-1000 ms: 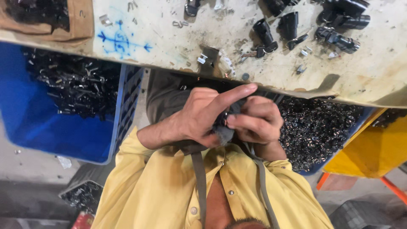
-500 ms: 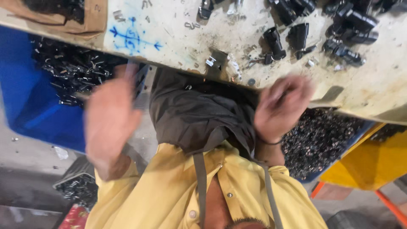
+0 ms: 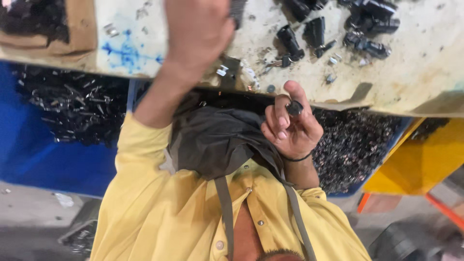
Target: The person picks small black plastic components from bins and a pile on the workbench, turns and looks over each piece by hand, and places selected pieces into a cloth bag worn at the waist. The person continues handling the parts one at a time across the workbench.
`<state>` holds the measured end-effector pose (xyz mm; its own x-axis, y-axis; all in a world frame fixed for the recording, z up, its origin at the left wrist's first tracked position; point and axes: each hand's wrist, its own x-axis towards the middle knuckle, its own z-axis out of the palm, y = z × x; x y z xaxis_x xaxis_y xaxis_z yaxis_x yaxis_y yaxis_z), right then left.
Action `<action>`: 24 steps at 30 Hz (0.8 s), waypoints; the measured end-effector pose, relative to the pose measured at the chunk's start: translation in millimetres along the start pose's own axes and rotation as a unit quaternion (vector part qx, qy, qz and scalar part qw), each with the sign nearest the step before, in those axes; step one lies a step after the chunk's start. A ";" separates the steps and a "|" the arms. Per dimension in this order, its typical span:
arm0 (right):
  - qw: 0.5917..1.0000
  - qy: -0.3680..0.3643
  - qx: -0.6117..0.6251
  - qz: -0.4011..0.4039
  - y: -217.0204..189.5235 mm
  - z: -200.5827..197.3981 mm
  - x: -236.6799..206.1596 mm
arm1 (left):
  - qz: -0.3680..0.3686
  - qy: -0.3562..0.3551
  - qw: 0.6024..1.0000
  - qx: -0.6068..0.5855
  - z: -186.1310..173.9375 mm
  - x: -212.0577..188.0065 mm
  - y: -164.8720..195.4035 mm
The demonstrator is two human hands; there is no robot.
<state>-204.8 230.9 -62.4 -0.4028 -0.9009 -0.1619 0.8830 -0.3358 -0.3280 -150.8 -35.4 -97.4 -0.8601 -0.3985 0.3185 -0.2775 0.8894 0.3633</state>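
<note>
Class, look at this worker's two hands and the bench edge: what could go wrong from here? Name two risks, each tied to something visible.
1. The right hand pinches a small dark part between fingertips only, off the workbench and over the crate of metal pieces; it could slip and be lost there.
2. The left hand reaches across loose small metal bits near the bench edge and might knock them off.

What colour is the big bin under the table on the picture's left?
Blue; the bin shows best in the head view, filled with dark metal parts.
</note>
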 end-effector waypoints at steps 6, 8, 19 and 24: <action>0.993 0.084 0.084 -0.002 11.0 -21.2 -6.5 | -0.021 0.065 0.814 -0.577 -20.7 -40.9 13.1; 0.987 0.127 0.100 0.020 11.8 -27.5 -6.9 | -0.072 0.038 0.644 -0.761 -19.8 -50.1 34.4; 0.712 -0.033 -0.622 -0.324 -17.0 -14.6 -3.6 | -0.059 -0.149 0.812 -0.561 -17.8 -98.5 72.8; 0.578 -0.103 -0.722 -0.367 -19.1 -1.7 5.4 | -0.036 -0.172 0.856 -0.486 -26.4 -89.7 86.0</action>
<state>-224.2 232.9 -58.6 -0.3731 -0.7256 0.5782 -0.6880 -0.2017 -0.6971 -86.2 70.8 -71.7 -0.9773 -0.2064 0.0484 0.0080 0.1923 0.9813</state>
